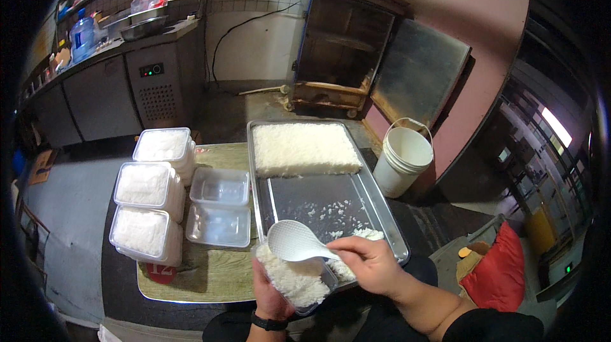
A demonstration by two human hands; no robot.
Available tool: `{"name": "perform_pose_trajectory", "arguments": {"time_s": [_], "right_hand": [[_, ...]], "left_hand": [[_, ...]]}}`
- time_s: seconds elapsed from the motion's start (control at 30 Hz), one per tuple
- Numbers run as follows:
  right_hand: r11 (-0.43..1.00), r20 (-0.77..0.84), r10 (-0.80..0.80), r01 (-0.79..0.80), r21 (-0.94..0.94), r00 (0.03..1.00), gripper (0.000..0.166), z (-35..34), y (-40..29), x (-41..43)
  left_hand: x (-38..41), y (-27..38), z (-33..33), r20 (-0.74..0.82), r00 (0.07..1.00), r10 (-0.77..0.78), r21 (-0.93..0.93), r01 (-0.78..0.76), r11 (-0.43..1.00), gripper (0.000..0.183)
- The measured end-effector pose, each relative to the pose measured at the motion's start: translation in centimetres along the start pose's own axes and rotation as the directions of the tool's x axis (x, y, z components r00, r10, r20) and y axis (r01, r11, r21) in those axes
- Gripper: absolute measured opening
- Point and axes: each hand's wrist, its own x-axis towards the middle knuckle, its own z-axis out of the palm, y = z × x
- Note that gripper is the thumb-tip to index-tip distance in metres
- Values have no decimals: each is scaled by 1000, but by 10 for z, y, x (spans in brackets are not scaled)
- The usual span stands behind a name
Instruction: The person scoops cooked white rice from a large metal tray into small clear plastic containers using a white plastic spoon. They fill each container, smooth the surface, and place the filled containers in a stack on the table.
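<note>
My left hand (271,294) holds a clear plastic container (312,310) filled with white rice (291,275), tilted at the tray's near edge. In my right hand (370,263) is a white rice paddle (293,241), its dimpled blade over the rice in that container. The metal tray (389,213) holds a thick slab of rice (305,147) at its far end, with loose grains and small heaps nearer me. Two empty plastic containers (219,186) (218,225) sit left of the tray. Farther left stand three stacks of rice-filled containers (161,145) (142,184) (140,231).
A wood-patterned board (215,275) lies under the containers. Beyond the tray's right side stands a white bucket (403,165). A red cushion-like item (499,270) is at the right. An open cabinet (341,51) and a steel counter (162,55) stand behind.
</note>
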Motion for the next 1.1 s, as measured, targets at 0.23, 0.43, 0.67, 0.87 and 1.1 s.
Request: {"name": "perform_pose_trajectory", "arguments": {"time_s": [0.23, 0.43, 0.67, 0.87, 1.1], "right_hand": [[966, 251, 165, -105, -237, 954, 26, -28, -7, -32], [986, 308, 105, -60, -154, 946, 26, -55, -26, -18], [954, 381, 52, 67, -291, 923, 28, -54, -4, -8], [962, 310, 151, -68, -265, 939, 25, -47, -2, -16], [995, 255, 57, -32, -99, 965, 23, -69, -7, -3]], "left_hand": [[0, 13, 4, 36, 986, 162, -102, -158, 982, 74], [1, 16, 4, -44, 988, 150, -94, -153, 984, 74], [3, 17, -1, -54, 992, 118, -178, -126, 976, 77], [2, 19, -2, -39, 988, 151, -150, -155, 976, 75], [4, 19, 2, -84, 988, 129, -128, -139, 982, 74]]}}
